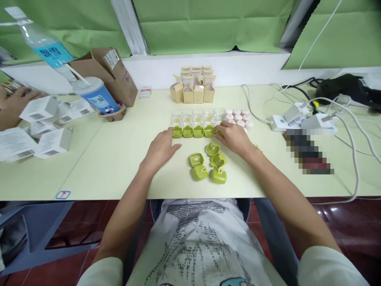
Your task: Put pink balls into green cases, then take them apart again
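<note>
My left hand (160,149) lies flat on the pale table (113,159), fingers stretched out, its tips against the left end of a row of green case bases (193,131). My right hand (233,137) rests at the right end of that row, fingers curled over the last green piece (218,132). Behind the row stand clear lids (196,117). Several loose green lids (210,163) lie between my forearms. Pink round pieces (239,117) sit just beyond my right hand.
Small tan cartons (195,85) stand at the back centre. A brown cardboard box (110,71), a blue cup (97,97) and a water bottle (44,45) are at left, with white boxes (44,127) and another person's hand (14,105). A power strip (285,121) and cables lie right.
</note>
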The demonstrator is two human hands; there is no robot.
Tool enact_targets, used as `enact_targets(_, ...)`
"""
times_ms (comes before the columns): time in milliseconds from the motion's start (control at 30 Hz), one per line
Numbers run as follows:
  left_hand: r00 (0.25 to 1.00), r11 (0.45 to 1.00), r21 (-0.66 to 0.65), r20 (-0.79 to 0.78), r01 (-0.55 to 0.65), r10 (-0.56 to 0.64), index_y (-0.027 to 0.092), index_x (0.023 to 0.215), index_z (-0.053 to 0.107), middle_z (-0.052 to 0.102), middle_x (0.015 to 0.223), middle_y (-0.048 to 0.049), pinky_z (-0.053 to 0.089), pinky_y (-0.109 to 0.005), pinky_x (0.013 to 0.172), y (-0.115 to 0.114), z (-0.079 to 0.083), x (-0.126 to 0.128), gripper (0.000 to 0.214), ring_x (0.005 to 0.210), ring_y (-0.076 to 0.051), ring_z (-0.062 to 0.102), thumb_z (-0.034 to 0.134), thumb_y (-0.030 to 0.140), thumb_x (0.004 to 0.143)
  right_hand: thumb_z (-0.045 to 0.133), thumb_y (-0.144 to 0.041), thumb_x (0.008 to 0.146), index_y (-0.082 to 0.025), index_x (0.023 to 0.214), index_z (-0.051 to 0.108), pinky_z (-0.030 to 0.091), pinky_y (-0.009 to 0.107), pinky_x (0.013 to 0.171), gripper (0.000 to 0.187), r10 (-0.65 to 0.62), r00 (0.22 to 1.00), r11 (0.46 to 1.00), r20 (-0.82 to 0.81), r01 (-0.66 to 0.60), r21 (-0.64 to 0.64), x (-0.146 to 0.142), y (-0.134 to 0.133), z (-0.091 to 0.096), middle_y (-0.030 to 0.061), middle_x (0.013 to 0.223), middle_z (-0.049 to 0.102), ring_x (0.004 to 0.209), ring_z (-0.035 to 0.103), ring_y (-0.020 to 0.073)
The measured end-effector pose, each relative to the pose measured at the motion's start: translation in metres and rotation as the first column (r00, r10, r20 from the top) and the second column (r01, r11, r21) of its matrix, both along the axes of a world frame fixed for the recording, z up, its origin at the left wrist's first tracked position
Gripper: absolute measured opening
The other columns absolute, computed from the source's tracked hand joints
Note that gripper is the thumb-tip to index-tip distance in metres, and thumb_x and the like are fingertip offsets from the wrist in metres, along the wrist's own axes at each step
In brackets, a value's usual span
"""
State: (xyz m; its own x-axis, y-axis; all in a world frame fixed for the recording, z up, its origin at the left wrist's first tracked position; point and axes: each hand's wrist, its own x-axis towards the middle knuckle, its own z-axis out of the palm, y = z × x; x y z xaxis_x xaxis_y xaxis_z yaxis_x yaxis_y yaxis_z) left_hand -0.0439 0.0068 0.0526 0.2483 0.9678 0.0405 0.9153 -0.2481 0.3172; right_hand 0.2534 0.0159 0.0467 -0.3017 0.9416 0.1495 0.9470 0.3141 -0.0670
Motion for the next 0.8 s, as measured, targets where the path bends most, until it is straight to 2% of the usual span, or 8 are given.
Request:
enact_targets(267,1.000,1.000,0.004,-0.019,0.017,-0.017,0.014,0.155,0.054,0.073,0.139,-0.0222,0.056,-0.052,0.111,0.002,-0.002,0.000,0.057,0.129,-0.038,0.070,0.069,0.035,0.104,0.048,-0.016,0.109,-0.014,0.126,0.083,0.026,0.037,0.064,0.039,0.025,0.999,1.000,-0.021,-0.025,0.006,0.007,0.001,-0.003,0.0177,0.116,0.079,0.100,0.071,0.0298)
enact_targets(500,0.999,1.000,0.010,-0.034,0.013,-0.013,0.015,0.157,0.052,0.070,0.146,-0.0214,0.056,-0.051,0.110,0.000,0.000,0.002,0.057,0.127,-0.038,0.070,0.067,0.034,0.105,0.053,-0.021,0.109,-0.014,0.127,0.082,0.035,0.037,0.068,0.034,0.043,0.993,0.997,-0.113,-0.035,0.070,0.015,-0.002,-0.005,0.0174,0.120,0.080,0.103,0.072,0.0291)
enact_targets(600,0.999,1.000,0.014,-0.037,0.010,-0.010,0.016,0.157,0.053,0.069,0.146,-0.0209,0.055,-0.050,0.110,0.000,0.001,0.002,0.057,0.125,-0.036,0.070,0.067,0.035,0.105,0.051,-0.029,0.113,-0.014,0.124,0.083,0.040,0.037,0.073,0.037,0.125,0.974,0.986,-0.191,-0.100,0.133,0.012,-0.005,-0.004,0.0173,0.119,0.081,0.104,0.071,0.0291)
enact_targets(700,0.999,1.000,0.011,-0.028,0.019,-0.019,0.016,0.157,0.053,0.068,0.149,-0.0204,0.055,-0.050,0.111,0.000,0.000,0.002,0.057,0.125,-0.036,0.070,0.068,0.034,0.105,0.048,-0.033,0.114,-0.014,0.116,0.085,0.043,0.039,0.076,0.041,0.246,0.943,0.967,-0.223,-0.224,0.119,0.006,-0.005,-0.007,0.0151,0.105,0.084,0.103,0.069,0.0306)
enact_targets(800,0.999,1.000,0.007,-0.046,0.018,-0.018,0.017,0.158,0.052,0.068,0.150,-0.0198,0.054,-0.050,0.113,0.001,0.001,0.002,0.057,0.128,-0.036,0.070,0.068,0.034,0.105,0.047,-0.031,0.113,-0.016,0.115,0.086,0.043,0.039,0.074,0.041,0.309,0.913,0.951,-0.266,-0.288,0.114,0.002,-0.002,-0.011,0.0134,0.098,0.085,0.097,0.067,0.0314)
